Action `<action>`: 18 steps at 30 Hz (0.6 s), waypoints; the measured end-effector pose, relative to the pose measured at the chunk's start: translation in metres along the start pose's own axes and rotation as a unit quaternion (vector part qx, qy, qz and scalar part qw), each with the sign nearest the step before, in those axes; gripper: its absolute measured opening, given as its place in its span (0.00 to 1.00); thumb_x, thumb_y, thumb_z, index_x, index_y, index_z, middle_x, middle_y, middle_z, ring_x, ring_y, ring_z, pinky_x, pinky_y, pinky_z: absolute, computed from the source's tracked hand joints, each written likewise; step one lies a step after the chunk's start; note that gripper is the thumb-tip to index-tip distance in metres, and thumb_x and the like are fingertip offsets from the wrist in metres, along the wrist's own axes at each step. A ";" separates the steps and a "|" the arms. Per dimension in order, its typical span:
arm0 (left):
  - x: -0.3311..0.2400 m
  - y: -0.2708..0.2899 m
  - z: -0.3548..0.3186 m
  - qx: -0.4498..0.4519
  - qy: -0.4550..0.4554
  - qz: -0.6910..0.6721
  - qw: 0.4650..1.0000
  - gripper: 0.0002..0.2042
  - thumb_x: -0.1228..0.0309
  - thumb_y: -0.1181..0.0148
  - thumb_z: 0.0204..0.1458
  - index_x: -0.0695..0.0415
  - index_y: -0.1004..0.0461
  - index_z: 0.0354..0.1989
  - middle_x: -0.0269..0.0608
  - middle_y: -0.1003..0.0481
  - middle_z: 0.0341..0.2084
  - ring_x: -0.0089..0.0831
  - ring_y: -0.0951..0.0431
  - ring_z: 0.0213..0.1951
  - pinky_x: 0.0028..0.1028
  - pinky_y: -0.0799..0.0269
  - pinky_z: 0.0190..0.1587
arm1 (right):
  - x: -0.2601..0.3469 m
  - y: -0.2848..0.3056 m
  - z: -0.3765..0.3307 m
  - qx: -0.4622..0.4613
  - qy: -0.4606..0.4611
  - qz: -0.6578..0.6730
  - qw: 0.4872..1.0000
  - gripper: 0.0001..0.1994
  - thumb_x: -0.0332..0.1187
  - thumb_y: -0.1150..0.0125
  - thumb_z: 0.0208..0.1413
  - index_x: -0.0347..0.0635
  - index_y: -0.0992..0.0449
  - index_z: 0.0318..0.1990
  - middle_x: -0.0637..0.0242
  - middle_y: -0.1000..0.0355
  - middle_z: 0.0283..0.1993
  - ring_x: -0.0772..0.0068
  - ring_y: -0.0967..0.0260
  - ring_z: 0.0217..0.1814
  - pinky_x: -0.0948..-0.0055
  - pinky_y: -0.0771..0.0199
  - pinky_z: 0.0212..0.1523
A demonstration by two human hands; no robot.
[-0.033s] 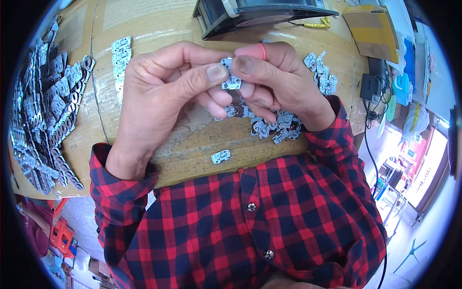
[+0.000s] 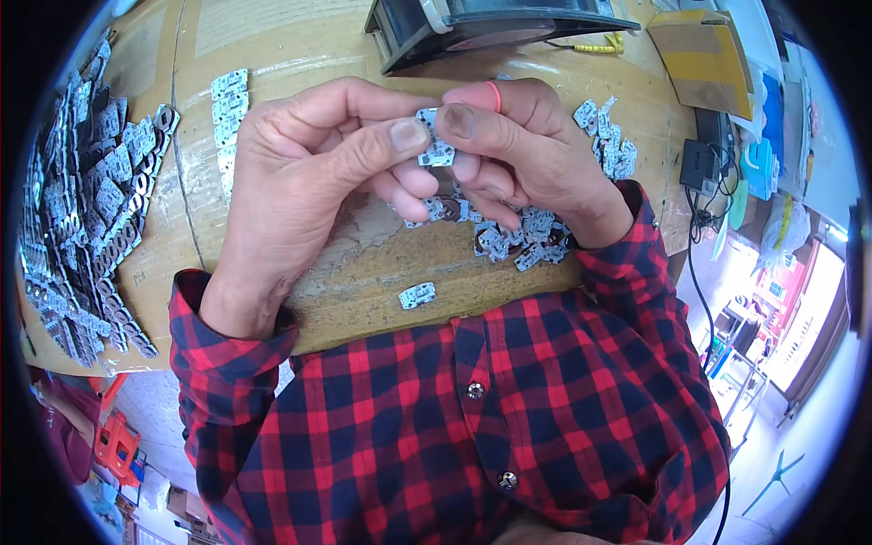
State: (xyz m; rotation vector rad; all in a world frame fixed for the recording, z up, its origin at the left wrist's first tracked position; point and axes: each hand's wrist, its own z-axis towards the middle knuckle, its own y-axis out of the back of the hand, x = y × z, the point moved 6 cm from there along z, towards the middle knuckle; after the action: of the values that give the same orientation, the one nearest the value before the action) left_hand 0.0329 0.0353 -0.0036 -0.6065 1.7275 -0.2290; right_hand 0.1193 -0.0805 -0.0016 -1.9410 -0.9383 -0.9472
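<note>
A small white circuit board (image 2: pixel 438 154) is pinched between both my hands above the table. My left hand (image 2: pixel 313 163) grips its left edge between thumb and fingers. On the other side my right hand (image 2: pixel 522 141), with a pink band on one finger, holds it the same way; my thumbs cover much of its face. Below my fingers lie several loose boards (image 2: pixel 522 241), partly hidden by my hands. One single board (image 2: pixel 417 295) rests near the table's front edge.
Strips of circuit boards (image 2: pixel 100 191) are heaped at the left. A short strip (image 2: pixel 229 109) lies beside my left hand, and more loose boards (image 2: pixel 613 141) beyond my right wrist. A black fan (image 2: pixel 490 32) stands at the back, near a cardboard box (image 2: pixel 704 59). Cables (image 2: pixel 704 218) hang at the right.
</note>
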 end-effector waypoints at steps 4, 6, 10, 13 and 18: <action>0.004 -0.001 0.003 -0.003 0.003 -0.026 1.000 0.10 0.75 0.42 0.55 0.66 0.25 0.43 0.42 0.22 0.30 0.22 0.21 0.27 0.19 0.22 0.27 | 0.000 0.002 0.002 -0.003 0.008 -0.001 1.000 0.13 0.36 0.48 0.63 0.37 0.26 0.30 0.72 0.41 0.13 0.82 0.47 0.07 0.79 0.46 0.06; 0.001 0.000 0.001 -0.051 -0.009 -0.021 0.998 0.12 0.75 0.41 0.54 0.67 0.26 0.45 0.41 0.22 0.30 0.22 0.22 0.28 0.19 0.23 0.30 | -0.002 0.005 0.004 -0.017 0.014 0.009 1.000 0.13 0.36 0.48 0.63 0.38 0.26 0.30 0.73 0.40 0.14 0.83 0.47 0.07 0.79 0.45 0.06; -0.011 0.003 -0.004 -0.087 -0.101 0.087 0.987 0.14 0.78 0.39 0.52 0.69 0.28 0.46 0.40 0.23 0.31 0.22 0.23 0.30 0.19 0.25 0.34 | -0.001 0.007 0.006 -0.026 0.029 0.017 0.999 0.13 0.36 0.48 0.63 0.38 0.26 0.30 0.73 0.40 0.14 0.83 0.47 0.07 0.79 0.44 0.06; -0.016 -0.001 -0.007 -0.080 -0.176 0.152 0.969 0.15 0.82 0.39 0.49 0.69 0.29 0.46 0.39 0.24 0.32 0.21 0.24 0.33 0.19 0.27 0.37 | 0.000 0.008 0.006 -0.031 0.021 0.010 0.999 0.13 0.36 0.48 0.63 0.38 0.26 0.29 0.73 0.40 0.14 0.83 0.47 0.07 0.80 0.44 0.07; -0.014 -0.005 -0.007 -0.079 -0.182 0.159 0.967 0.11 0.84 0.41 0.49 0.68 0.27 0.42 0.38 0.24 0.32 0.18 0.25 0.32 0.17 0.29 0.35 | 0.005 0.005 0.007 -0.050 0.017 0.001 0.999 0.14 0.37 0.47 0.63 0.37 0.26 0.28 0.73 0.41 0.13 0.82 0.45 0.08 0.80 0.45 0.07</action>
State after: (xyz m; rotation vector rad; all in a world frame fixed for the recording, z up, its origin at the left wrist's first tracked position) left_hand 0.0293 0.0370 0.0123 -0.4435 1.4650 0.2373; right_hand 0.1275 -0.0749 -0.0022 -2.0020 -0.8857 -1.0402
